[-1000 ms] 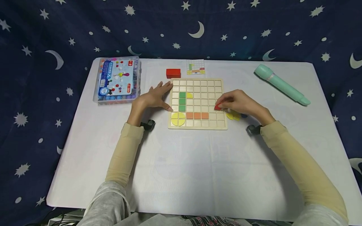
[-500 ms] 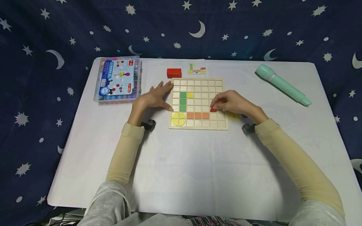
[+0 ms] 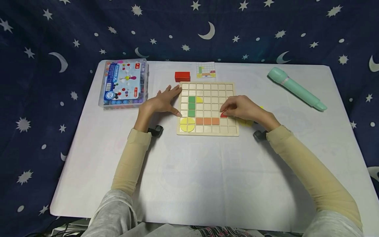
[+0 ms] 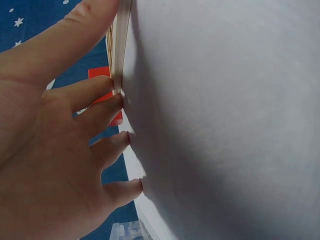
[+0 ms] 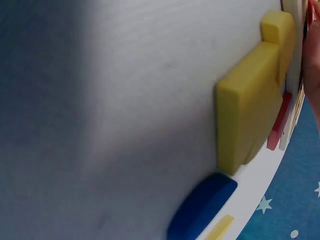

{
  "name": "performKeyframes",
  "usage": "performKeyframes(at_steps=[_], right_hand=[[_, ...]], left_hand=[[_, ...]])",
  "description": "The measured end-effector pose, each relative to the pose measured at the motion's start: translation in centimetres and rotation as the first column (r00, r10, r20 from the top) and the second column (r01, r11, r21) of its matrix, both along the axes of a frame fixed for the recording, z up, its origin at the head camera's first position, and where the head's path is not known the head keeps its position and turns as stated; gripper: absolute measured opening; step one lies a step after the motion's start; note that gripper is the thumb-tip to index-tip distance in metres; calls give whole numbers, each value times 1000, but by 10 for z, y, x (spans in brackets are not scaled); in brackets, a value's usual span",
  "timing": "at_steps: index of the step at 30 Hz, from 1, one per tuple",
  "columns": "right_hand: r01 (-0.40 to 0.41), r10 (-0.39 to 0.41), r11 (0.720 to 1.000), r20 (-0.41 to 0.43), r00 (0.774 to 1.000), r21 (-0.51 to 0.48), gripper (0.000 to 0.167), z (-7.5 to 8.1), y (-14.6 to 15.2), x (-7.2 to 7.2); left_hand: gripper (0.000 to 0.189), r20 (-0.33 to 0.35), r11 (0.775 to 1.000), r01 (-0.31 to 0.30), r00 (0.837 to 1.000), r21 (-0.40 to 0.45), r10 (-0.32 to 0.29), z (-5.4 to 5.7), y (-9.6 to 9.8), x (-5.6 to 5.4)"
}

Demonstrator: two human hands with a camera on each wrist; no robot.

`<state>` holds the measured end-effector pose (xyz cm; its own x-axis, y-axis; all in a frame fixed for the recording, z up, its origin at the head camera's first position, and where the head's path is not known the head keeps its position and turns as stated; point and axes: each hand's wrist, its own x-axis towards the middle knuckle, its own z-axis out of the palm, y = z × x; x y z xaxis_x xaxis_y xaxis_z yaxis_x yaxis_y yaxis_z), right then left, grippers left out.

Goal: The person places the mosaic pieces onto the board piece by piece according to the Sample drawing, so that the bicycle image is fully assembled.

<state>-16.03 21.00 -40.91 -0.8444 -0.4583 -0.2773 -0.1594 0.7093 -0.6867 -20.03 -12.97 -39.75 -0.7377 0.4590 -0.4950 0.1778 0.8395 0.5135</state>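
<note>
A wooden grid board (image 3: 207, 130) lies on the white table. My left hand (image 3: 160, 101) rests along its left edge with fingers spread, thumb and fingertips right at the rim; in the left wrist view the fingertips meet the board's side (image 4: 120, 50). Over the right part of the grid, my right hand (image 3: 244, 108) pinches a small red piece (image 3: 223, 115) at a cell, its fingers covering part of it. On the grid sit green squares (image 3: 191, 106), orange squares (image 3: 207, 121), a yellow quarter-circle (image 3: 199, 99) and a yellow circle (image 3: 187, 125) of quarter pieces.
Right of the board lie loose yellow pieces (image 5: 250, 110), a blue piece (image 5: 202, 207) and a red one (image 5: 280, 122). Behind it are a red block (image 3: 182, 76) and a pattern card (image 3: 206, 70). A bead case (image 3: 122, 84) stands left, a mint-green tube (image 3: 296, 88) right.
My right hand has moved a little left across the board with the red piece, then stayed almost still over the cell. The left hand has kept its place.
</note>
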Motion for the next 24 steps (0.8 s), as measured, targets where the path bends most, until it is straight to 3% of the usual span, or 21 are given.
performKeyframes(at_steps=[12,24], right_hand=[[117,-116,993,-29,993,13,20,9,20,4],[161,-160,986,-38,986,38,24,6,50,1]], left_hand=[[117,-6,1000,4,1000,-8,-4,0,1,0],[118,-8,1000,-7,1000,-5,7,0,2,1]])
